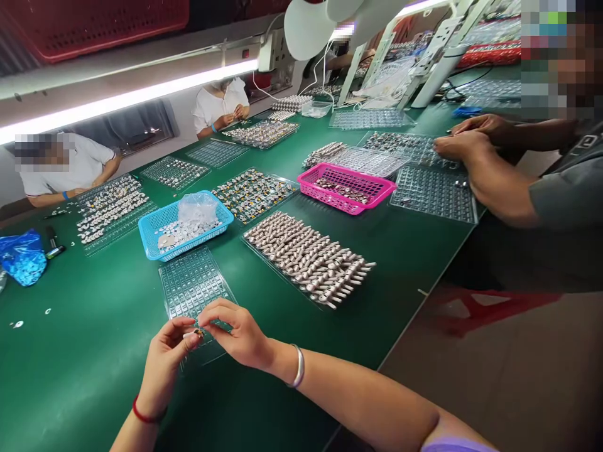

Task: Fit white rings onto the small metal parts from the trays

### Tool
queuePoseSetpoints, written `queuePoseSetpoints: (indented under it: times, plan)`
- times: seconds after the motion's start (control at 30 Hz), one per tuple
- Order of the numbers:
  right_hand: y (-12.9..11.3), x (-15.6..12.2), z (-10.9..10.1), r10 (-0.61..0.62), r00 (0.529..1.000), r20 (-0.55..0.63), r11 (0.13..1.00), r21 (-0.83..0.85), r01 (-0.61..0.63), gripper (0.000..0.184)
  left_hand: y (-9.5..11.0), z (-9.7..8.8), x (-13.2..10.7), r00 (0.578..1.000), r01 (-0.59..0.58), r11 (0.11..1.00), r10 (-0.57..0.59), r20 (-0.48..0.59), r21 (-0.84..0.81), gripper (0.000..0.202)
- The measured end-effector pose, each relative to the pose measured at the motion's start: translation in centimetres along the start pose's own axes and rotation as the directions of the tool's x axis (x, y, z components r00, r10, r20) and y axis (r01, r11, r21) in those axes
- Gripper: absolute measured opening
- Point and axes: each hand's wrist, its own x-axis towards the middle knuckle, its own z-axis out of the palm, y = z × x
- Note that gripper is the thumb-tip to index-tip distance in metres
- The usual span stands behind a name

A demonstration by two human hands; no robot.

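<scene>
Near the table's front, my left hand (164,355) pinches a small part with white, dark and orange bits (198,333) between thumb and fingers. My right hand (242,334) meets it from the right, thumb and fingertips closed together at the part's top; whatever they grip is too small to make out. Just beyond both hands lies a clear blister tray (191,279) with rows of moulded pockets. Behind that tray, a blue basket (148,242) holds many white discs and a plastic bag (198,210). White parts with stems (306,257) fill a tray to the right.
A pink basket (346,204) with small parts stands beyond the stemmed parts. Another tray holds white-and-yellow parts (254,194). A blue bag (26,257) and a black-handled tool (53,245) lie at left. Co-workers sit across and at right, one worker's hands (471,138) over trays.
</scene>
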Motion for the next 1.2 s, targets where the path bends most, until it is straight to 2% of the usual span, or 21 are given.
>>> queuePoseSetpoints:
  times: [0.57,0.9,1.2]
  plan:
    - [-0.16,-0.23,0.17,-0.041,0.999,0.005,0.999,-0.006,0.041,0.015,-0.38,-0.43,0.47,0.997,-0.058,0.997,0.055,-0.058,-0.049,0.024]
    - [-0.25,-0.21,0.19,-0.049,0.999,-0.005,0.999,-0.012,0.049,0.014,-0.27,-0.31,0.38,0.998,-0.045,0.998,0.043,-0.042,-0.043,0.024]
    - [-0.2,-0.21,0.13,-0.049,0.999,-0.012,0.999,-0.006,0.049,0.017,-0.06,-0.33,0.24,1.0,0.015,0.999,-0.015,-0.002,-0.039,0.026]
